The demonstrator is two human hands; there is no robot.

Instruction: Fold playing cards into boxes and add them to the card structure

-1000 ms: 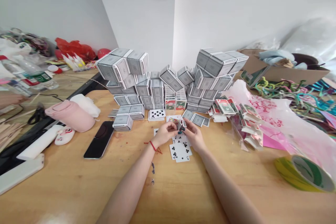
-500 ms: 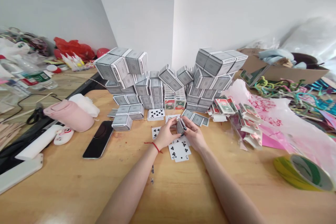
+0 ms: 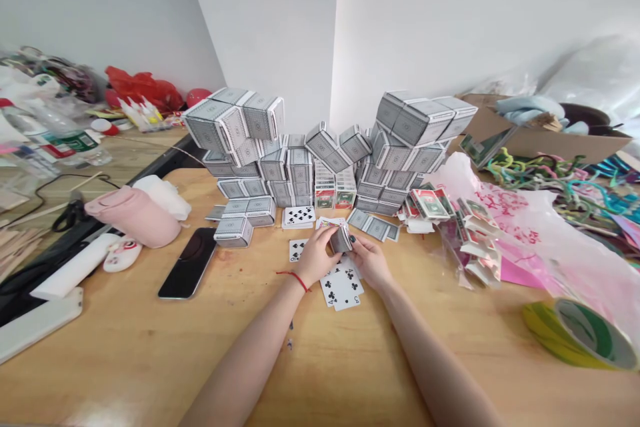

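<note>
You wear a thin red cord bracelet [image 3: 299, 280] on your left wrist [image 3: 294, 291] and dark nail polish [image 3: 353, 239] on your right hand [image 3: 371, 263].

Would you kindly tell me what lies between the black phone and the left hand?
In the head view, wooden tabletop lies between the phone and the left hand, with a face-up spade card beside the hand.

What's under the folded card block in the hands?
Face-up club cards show below the folded card block. Whatever lies directly beneath is hidden by it, the left hand and right hand.
</note>
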